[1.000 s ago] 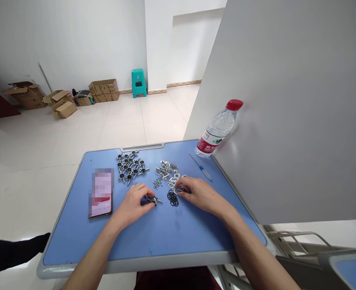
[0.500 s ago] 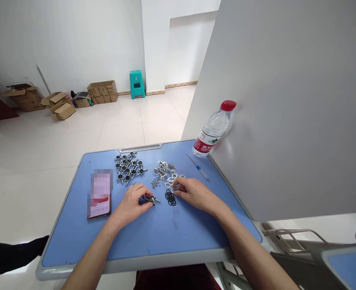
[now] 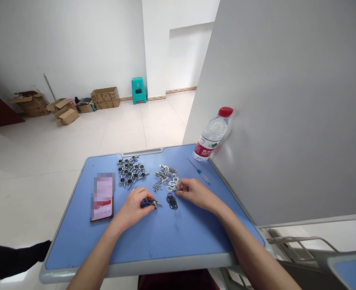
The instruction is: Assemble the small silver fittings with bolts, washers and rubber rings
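My left hand (image 3: pixel 135 207) rests on the blue table, its thumb and fingers closed on a small metal fitting (image 3: pixel 154 204) with a black ring on top and a stem pointing right. My right hand (image 3: pixel 196 194) reaches to the right edge of a pile of flat metal plates (image 3: pixel 170 187). Its thumb and fingertips are pinched together there; what lies between them is hidden. Just below those fingertips lies a heap of black rubber rings (image 3: pixel 171 201). Small metal balls (image 3: pixel 157 186) and shiny elongated metal parts (image 3: pixel 165 172) sit behind, between the hands.
Several similar fittings with black rings (image 3: pixel 130 171) are grouped at the back left. A phone (image 3: pixel 103 211) lies left of my left hand. At the right are a screwdriver (image 3: pixel 199 171) and a water bottle (image 3: pixel 210 137) beside a grey partition (image 3: pixel 286 121). Cardboard boxes (image 3: pixel 105 98) stand by the wall.
My right hand's fingertips have shifted slightly away from the black rings, leaving them more exposed. My left hand keeps hold of the fitting. The whole view has tilted a little.
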Demonstrator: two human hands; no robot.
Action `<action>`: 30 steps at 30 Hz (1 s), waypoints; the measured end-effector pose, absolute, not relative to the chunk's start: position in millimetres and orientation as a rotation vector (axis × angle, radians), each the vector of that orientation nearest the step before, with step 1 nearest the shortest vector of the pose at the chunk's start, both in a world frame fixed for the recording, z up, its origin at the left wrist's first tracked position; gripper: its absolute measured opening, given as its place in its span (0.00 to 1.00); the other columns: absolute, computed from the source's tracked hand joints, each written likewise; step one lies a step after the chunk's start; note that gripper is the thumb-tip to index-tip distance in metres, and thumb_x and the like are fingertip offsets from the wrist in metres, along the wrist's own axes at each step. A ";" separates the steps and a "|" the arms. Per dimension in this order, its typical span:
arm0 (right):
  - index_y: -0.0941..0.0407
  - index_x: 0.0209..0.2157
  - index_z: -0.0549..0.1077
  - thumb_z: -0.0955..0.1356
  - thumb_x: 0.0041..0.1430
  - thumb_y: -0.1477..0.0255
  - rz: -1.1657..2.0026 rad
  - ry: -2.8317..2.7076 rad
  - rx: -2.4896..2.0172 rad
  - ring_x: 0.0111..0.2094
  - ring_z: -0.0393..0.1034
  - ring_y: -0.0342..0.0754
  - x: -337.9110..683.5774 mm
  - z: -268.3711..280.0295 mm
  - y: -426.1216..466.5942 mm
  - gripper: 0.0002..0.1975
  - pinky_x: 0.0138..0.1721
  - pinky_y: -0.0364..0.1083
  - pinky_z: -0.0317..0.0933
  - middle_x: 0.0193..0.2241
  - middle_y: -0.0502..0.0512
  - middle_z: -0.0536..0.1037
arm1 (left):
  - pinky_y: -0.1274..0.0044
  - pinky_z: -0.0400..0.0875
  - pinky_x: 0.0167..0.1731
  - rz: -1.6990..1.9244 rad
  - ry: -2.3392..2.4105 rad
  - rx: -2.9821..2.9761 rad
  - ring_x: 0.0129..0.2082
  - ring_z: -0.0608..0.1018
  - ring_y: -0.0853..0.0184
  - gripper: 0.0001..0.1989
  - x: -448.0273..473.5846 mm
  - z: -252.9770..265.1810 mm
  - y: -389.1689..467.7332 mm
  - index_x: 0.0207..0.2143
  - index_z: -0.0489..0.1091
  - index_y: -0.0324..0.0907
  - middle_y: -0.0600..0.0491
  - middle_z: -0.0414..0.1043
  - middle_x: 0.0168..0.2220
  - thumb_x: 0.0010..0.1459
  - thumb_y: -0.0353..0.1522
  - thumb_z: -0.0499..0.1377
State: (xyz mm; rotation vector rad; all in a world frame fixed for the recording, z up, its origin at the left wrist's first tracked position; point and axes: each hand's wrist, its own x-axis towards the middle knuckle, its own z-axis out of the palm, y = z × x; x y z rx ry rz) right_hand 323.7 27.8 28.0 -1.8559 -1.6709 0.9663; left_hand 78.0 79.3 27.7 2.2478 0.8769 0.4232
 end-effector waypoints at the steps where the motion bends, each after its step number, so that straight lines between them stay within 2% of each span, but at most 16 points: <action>1: 0.57 0.26 0.71 0.66 0.53 0.68 0.996 -1.621 -1.821 0.23 0.59 0.43 325.1 25.8 28.6 0.07 0.25 0.42 0.50 0.20 0.46 0.68 | 0.70 0.66 0.42 0.423 0.877 2.247 0.38 0.72 0.63 0.04 78.0 28.2 79.1 0.32 0.70 0.44 0.55 0.72 0.34 0.55 0.27 0.59; 7: 0.58 0.26 0.72 0.69 0.50 0.55 1.064 -1.261 -1.601 0.25 0.64 0.44 327.6 23.2 31.6 0.18 0.28 0.44 0.57 0.22 0.51 0.74 | 0.71 0.67 0.42 0.438 0.888 2.219 0.38 0.73 0.63 0.04 77.2 30.2 78.3 0.33 0.71 0.44 0.55 0.72 0.34 0.53 0.27 0.60; 12: 0.57 0.30 0.69 0.67 0.53 0.52 1.102 -1.222 -1.523 0.20 0.58 0.40 314.7 29.3 28.9 0.20 0.23 0.42 0.53 0.26 0.54 0.80 | 0.72 0.69 0.42 0.487 0.885 2.171 0.40 0.74 0.63 0.08 74.5 30.0 79.0 0.35 0.71 0.43 0.53 0.72 0.37 0.54 0.24 0.55; 15: 0.57 0.31 0.69 0.67 0.53 0.55 1.117 -1.256 -1.463 0.21 0.60 0.41 304.4 28.7 26.7 0.18 0.25 0.43 0.54 0.25 0.53 0.79 | 0.72 0.69 0.42 0.507 0.891 2.155 0.40 0.73 0.64 0.12 71.6 28.3 80.7 0.36 0.71 0.43 0.52 0.72 0.38 0.53 0.22 0.53; 19: 0.57 0.29 0.73 0.68 0.53 0.61 1.179 -1.360 -1.397 0.27 0.66 0.45 293.2 27.0 23.0 0.13 0.30 0.45 0.59 0.24 0.52 0.77 | 0.73 0.70 0.41 0.553 0.899 2.141 0.39 0.73 0.64 0.11 69.0 26.3 82.7 0.37 0.71 0.42 0.52 0.72 0.37 0.54 0.23 0.54; 25: 0.57 0.27 0.76 0.69 0.51 0.68 1.331 -1.521 -1.435 0.25 0.63 0.43 284.5 30.9 14.4 0.07 0.29 0.43 0.56 0.22 0.48 0.74 | 0.73 0.70 0.40 0.535 0.867 2.158 0.39 0.74 0.65 0.11 69.6 26.6 81.9 0.37 0.72 0.43 0.52 0.73 0.37 0.54 0.23 0.54; 30: 0.57 0.27 0.75 0.68 0.52 0.69 1.330 -1.592 -1.455 0.26 0.61 0.42 284.2 32.3 11.9 0.06 0.29 0.42 0.54 0.22 0.47 0.71 | 0.74 0.70 0.41 0.506 0.860 2.159 0.40 0.74 0.65 0.13 69.3 26.9 81.1 0.37 0.73 0.43 0.52 0.73 0.38 0.53 0.21 0.54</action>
